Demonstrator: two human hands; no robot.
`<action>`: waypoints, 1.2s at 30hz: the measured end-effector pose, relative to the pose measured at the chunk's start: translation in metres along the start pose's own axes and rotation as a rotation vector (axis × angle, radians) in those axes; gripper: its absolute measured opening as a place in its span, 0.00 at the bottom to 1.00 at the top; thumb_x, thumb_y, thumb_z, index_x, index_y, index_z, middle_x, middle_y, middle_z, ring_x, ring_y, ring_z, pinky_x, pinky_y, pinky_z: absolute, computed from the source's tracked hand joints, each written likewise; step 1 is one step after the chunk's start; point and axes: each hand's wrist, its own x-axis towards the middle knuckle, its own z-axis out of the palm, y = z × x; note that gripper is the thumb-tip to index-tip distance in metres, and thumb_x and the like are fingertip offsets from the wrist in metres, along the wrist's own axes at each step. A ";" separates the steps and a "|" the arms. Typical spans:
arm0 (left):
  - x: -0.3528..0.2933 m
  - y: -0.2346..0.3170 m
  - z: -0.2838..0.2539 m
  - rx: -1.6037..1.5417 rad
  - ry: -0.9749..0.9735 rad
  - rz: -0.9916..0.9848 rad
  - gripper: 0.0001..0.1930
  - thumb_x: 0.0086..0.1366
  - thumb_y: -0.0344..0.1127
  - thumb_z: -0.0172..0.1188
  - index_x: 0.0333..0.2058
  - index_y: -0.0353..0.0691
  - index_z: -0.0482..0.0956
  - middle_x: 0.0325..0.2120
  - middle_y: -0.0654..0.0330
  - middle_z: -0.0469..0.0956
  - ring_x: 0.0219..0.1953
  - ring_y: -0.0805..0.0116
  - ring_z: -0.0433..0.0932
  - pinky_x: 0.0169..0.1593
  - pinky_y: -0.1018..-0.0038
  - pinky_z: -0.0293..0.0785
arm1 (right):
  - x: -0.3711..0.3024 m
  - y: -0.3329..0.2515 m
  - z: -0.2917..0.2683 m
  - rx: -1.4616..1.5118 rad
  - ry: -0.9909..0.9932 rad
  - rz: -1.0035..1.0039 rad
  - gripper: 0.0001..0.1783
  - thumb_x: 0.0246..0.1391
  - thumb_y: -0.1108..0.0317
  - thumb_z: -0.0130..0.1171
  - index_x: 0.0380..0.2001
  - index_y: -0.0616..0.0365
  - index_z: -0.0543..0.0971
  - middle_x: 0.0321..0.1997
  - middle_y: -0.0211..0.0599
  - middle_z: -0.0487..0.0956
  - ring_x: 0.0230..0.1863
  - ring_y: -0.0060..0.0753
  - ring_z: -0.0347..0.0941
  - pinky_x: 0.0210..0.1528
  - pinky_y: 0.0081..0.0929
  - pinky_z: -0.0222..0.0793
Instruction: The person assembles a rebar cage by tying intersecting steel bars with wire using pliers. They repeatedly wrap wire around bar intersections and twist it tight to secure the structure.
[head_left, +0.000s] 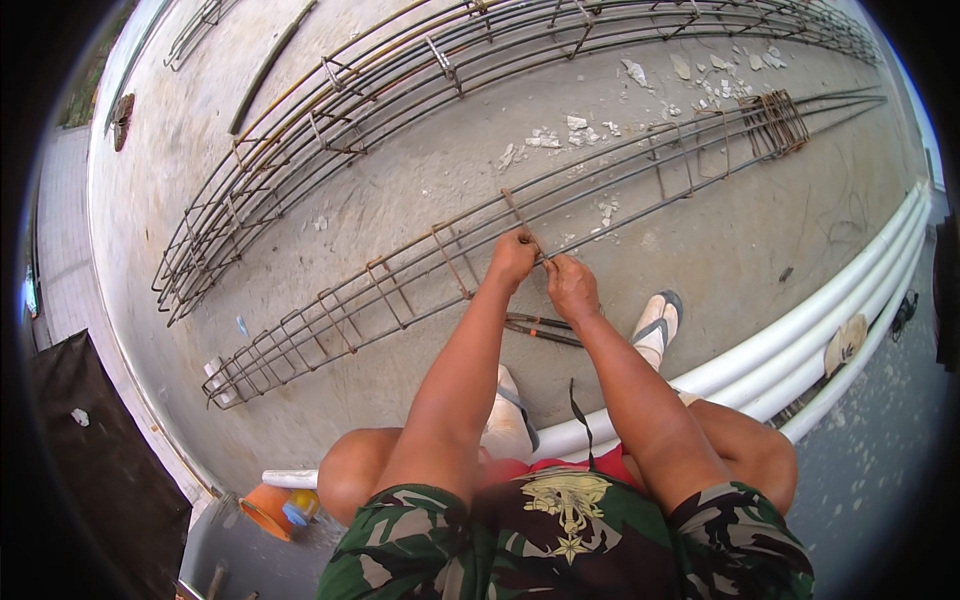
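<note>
A long, narrow rebar cage [590,192] lies across the concrete in front of me, its thin square stirrups spaced along the bars. At its near side, my left hand [512,258] is closed, thumb and fingers pinching around a rusty stirrup [514,207]. Close beside it, my right hand [573,290] is closed too, its fingertips at that stirrup's near corner. Any thin wire between the fingers is too small to make out. Just below the hands, pincers with dark, orange-marked handles [545,329] lie on the floor.
Beyond the cage stretches a larger, curved-looking bundle of rebar cages [340,110]. Loose stirrups [775,122] are bunched at the cage's right end. White rubble [577,128] is scattered between. White pipes [770,365] run behind my feet at right. An orange bucket [266,511] stands lower left.
</note>
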 end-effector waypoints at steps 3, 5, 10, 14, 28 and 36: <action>-0.024 0.015 0.002 0.079 0.073 0.047 0.06 0.55 0.26 0.60 0.31 0.31 0.81 0.26 0.54 0.81 0.28 0.66 0.78 0.34 0.70 0.73 | 0.001 0.005 0.000 0.006 0.010 0.023 0.09 0.56 0.66 0.55 0.27 0.61 0.77 0.30 0.51 0.77 0.34 0.58 0.73 0.36 0.47 0.67; -0.035 0.014 0.001 0.146 0.105 0.114 0.06 0.54 0.26 0.59 0.31 0.32 0.81 0.26 0.53 0.81 0.30 0.65 0.80 0.37 0.71 0.74 | -0.001 0.005 0.000 0.012 0.018 0.022 0.09 0.56 0.66 0.55 0.27 0.61 0.76 0.30 0.51 0.77 0.33 0.58 0.73 0.35 0.48 0.68; -0.052 0.012 -0.003 0.212 0.085 0.381 0.11 0.54 0.22 0.52 0.38 0.34 0.75 0.30 0.48 0.81 0.35 0.54 0.81 0.39 0.67 0.74 | -0.004 0.000 0.000 0.023 0.005 0.067 0.11 0.55 0.63 0.58 0.30 0.61 0.75 0.30 0.51 0.77 0.34 0.59 0.74 0.35 0.48 0.68; -0.058 0.016 -0.006 0.282 0.056 0.424 0.13 0.54 0.20 0.47 0.40 0.35 0.67 0.31 0.47 0.80 0.37 0.49 0.80 0.41 0.64 0.73 | -0.012 -0.023 -0.004 0.077 -0.002 0.243 0.14 0.54 0.62 0.60 0.37 0.59 0.71 0.31 0.51 0.78 0.35 0.59 0.74 0.35 0.49 0.68; -0.022 0.006 -0.010 0.177 -0.115 0.169 0.12 0.58 0.28 0.51 0.39 0.30 0.76 0.30 0.48 0.81 0.31 0.59 0.79 0.39 0.68 0.73 | -0.004 -0.012 0.003 0.218 0.019 0.214 0.11 0.53 0.68 0.59 0.37 0.61 0.71 0.27 0.52 0.78 0.32 0.55 0.76 0.35 0.45 0.69; -0.013 0.014 -0.019 0.272 -0.317 0.074 0.12 0.59 0.33 0.61 0.38 0.30 0.82 0.26 0.53 0.81 0.26 0.68 0.77 0.32 0.70 0.73 | -0.002 -0.012 -0.010 0.141 0.017 0.289 0.08 0.51 0.69 0.60 0.32 0.64 0.76 0.19 0.41 0.77 0.23 0.34 0.75 0.29 0.32 0.69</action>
